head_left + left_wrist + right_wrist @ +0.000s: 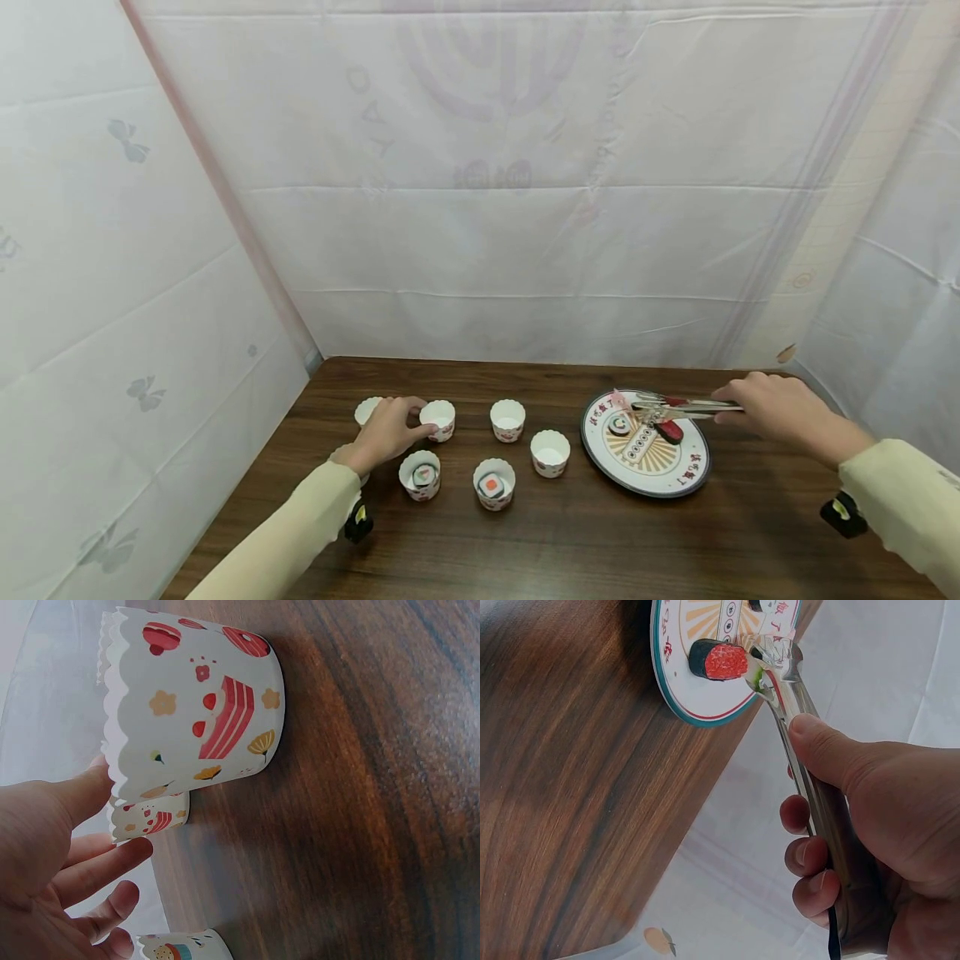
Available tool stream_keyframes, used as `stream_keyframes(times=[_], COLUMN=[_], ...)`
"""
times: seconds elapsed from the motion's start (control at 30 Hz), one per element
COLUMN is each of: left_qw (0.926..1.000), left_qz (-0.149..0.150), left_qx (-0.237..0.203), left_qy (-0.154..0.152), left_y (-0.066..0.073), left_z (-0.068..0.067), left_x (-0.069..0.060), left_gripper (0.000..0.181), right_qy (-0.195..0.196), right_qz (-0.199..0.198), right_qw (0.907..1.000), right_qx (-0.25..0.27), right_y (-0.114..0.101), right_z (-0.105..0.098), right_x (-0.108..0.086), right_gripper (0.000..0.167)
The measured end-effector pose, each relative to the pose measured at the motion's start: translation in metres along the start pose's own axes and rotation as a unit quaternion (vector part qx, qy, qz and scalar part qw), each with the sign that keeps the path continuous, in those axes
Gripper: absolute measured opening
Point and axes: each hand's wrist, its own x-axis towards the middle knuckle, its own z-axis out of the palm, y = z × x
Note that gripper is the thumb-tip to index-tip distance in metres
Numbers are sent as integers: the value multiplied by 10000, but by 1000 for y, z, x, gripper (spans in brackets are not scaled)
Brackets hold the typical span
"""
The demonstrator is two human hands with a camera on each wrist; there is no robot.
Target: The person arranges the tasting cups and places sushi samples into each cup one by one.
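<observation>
Right hand (776, 408): clasped round metal tongs (825, 795), tips above the plate (637, 480).
Left hand (386, 433): thumb and forefinger curled about the left rim of a paper baking cup (442, 427), other fingers loosely bent.
Sushi on plate: red-topped gunkan (724, 661), white-centred roll (619, 425); also a green-marked piece (756, 677) at the tong tips, gripped or merely behind them, impossible to tell.
Sushi in cups: green-and-pink roll (424, 476), orange-centred roll (492, 485).
Sushi handling: probably light, perhaps soft; best taken gently by the dark-wrapped sides.
Tongs handling: stiff, springy, likely slick.
Cup handling: probably featherlight, easily dented; best steadied low on the wall.
Writing: red Chinese characters on the plate rim, seemingly ending "吃饭了"; central strip too small to read; faint letters, perhaps "DAY", on the backdrop cloth (480, 250).
</observation>
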Motion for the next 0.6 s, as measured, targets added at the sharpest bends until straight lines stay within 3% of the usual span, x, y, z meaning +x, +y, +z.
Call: stream_keyframes(times=[0.6], left_qw=[9999], left_qz=[-2], left_qx=[-122], left_qy=[0], left_y=[0], left_z=[0], left_x=[-1], left_gripper=[35], right_qy=[95], right_qz=[86], right_qw=[9993], right_qx=[338], right_y=[3], right_z=[-1], right_x=[-10], right_gripper=[36])
